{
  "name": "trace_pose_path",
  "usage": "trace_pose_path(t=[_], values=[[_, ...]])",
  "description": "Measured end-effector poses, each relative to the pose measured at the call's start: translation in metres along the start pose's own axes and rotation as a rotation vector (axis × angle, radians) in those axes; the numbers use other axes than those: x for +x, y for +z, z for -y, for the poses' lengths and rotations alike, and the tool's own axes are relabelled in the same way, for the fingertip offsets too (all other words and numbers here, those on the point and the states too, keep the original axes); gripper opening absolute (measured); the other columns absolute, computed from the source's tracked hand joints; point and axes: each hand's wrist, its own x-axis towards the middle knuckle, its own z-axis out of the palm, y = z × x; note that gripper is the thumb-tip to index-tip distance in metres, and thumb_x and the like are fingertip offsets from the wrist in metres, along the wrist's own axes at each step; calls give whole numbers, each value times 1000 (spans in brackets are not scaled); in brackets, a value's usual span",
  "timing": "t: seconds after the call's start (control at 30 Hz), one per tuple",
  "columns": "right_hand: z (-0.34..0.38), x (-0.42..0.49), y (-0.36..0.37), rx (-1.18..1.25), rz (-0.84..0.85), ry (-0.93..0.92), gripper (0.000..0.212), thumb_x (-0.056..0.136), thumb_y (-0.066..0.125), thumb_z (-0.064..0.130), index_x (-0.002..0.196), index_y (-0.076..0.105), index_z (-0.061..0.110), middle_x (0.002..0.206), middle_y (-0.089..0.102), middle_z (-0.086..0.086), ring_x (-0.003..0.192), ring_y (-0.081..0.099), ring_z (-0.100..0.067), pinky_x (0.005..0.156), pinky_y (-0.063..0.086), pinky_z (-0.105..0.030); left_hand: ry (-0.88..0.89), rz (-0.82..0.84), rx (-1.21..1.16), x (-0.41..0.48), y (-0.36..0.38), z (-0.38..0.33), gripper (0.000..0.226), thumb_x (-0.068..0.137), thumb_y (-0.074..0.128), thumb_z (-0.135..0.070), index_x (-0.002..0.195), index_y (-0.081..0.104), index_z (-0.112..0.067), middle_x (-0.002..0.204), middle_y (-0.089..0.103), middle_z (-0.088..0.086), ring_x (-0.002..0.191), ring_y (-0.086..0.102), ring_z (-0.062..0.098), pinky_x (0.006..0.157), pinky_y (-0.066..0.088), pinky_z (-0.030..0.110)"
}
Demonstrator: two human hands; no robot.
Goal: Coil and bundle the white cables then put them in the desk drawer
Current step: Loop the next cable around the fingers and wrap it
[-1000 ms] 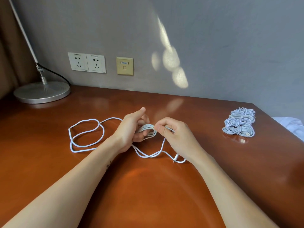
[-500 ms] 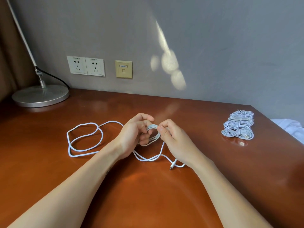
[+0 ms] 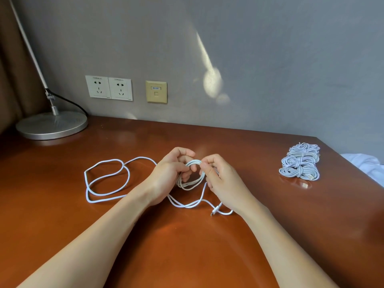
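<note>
At frame centre both my hands are on the white cable (image 3: 192, 180): my left hand (image 3: 168, 175) grips the small coil and my right hand (image 3: 222, 181) pinches its top strands. The risk I see is in the slack (image 3: 108, 179) lying left of centre on the desk (image 3: 187, 246). It could snag on itself as I draw it in, or the turns could spring apart if either grip eases. The finished bundles (image 3: 300, 163) sit at right. My fingers probably hide where the turns cross. No drawer shows.

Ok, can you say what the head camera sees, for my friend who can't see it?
The left hand and right hand hold a half-coiled white cable over a brown desk. Finished cable bundles lie at the right.
</note>
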Motion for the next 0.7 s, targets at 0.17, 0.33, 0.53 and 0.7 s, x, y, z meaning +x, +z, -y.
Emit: trace_pose_path(t=[0.17, 0.33, 0.53, 0.7], values=[[-1, 1, 0, 13, -16, 6, 21, 109, 46, 37, 111, 64, 25, 75, 57, 16, 63, 58, 9, 53, 43, -9, 30, -6, 104, 1, -1, 3, 37, 97, 46, 10, 127, 53, -9, 92, 66, 6, 71, 51, 14, 72, 43, 30], [-5, 2, 2, 3, -53, 51, 24, 111, 39, 37, 106, 60, 27, 75, 64, 3, 55, 58, -1, 57, 52, -16, 103, -48, 306, 0, 4, 7, 36, 102, 55, -5, 129, 52, -28, 112, 64, -6, 82, 62, 8, 80, 53, 20], [-3, 2, 0, 25, -123, 60, 26, 111, 37, 34, 102, 59, 25, 72, 64, 0, 55, 58, -5, 57, 51, -15, 129, -43, 414, 3, 4, 11, 22, 103, 62, -22, 124, 60, -29, 115, 69, -7, 109, 67, 11, 94, 55, 26], [-5, 6, -1, 63, -201, 76, 25, 111, 39, 30, 102, 60, 20, 72, 66, -2, 53, 60, -8, 58, 53, -19, 152, -37, 448, 2, 6, 10, 27, 98, 70, -19, 122, 62, -28, 105, 71, -9, 98, 68, 5, 89, 54, 19]])
